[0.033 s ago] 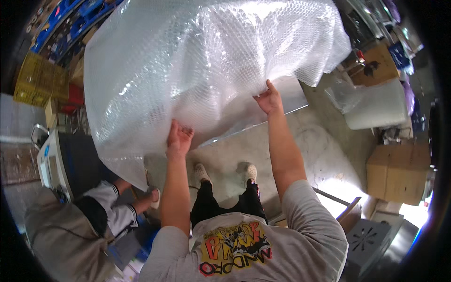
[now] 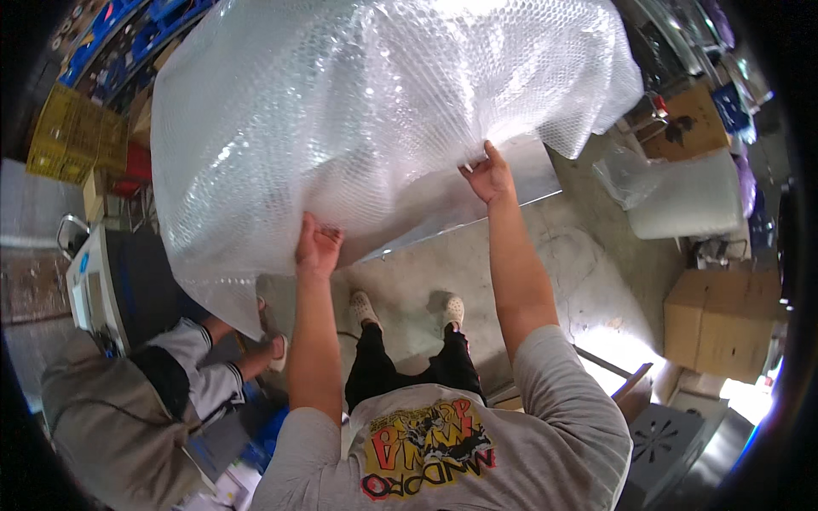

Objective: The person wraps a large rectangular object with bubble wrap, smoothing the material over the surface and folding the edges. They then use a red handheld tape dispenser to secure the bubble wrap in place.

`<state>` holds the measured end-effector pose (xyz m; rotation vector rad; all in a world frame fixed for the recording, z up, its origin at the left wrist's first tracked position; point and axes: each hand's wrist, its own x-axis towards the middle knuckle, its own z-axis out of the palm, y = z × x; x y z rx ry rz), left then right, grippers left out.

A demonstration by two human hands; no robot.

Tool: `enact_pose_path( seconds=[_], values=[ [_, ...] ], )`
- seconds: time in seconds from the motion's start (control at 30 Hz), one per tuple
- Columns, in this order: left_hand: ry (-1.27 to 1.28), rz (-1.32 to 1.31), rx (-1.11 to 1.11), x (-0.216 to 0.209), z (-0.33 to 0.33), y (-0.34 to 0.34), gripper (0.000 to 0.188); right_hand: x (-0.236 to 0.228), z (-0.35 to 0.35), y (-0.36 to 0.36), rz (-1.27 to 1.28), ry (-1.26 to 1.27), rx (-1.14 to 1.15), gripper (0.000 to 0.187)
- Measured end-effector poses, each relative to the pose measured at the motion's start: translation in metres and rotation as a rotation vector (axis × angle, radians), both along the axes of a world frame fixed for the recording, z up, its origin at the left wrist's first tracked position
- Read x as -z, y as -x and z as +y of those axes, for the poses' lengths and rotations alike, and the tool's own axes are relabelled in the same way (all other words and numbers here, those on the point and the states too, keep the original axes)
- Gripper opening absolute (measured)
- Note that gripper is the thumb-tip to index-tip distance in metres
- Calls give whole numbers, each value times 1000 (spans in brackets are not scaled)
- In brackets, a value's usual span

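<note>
I hold a big sheet of bubble wrap [image 2: 375, 111] up in front of me, my left hand [image 2: 317, 247] and right hand [image 2: 487, 175] each pinching its lower edge. A closed cardboard box [image 2: 720, 324] stands on the floor [image 2: 426, 272] at right; contents hidden. Nothing has shifted since the earlier frame.

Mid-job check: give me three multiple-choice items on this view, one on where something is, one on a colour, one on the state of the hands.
1. Where is the roll of bubble wrap?
A. On the floor at the right
B. On the person's shoulder
C. Inside the yellow crate

2. What colour are the crates at the upper left?
A. Red
B. Yellow
C. White

3. How is the bubble wrap sheet held?
A. By the left hand alone
B. By neither hand
C. By both hands, the right hand too

Answers: 1 A, it lies beside the cardboard boxes; 2 B, plainly yellow; 3 C, each hand grips the lower edge.
</note>
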<state>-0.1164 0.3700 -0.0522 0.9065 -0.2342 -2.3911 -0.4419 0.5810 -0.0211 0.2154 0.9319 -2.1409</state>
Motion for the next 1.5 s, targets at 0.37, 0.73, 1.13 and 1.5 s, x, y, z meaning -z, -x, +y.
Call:
enact_pose_path(
  seconds=[0.37,0.73,1.13,1.5],
  values=[
    [282,-336,-294,-11,-15,-10,34,12,0,44,138,-343,-212,40],
    [275,-298,-379,24,-17,5,26,21,-15,35,213,-464,-11,37],
    [254,-459,-356,24,-14,17,27,-15,-23,-19,20,-479,-125,52],
    [280,-245,-341,76,-14,-23,34,-2,-167,-193,1519,-503,-871,37]
  ],
)
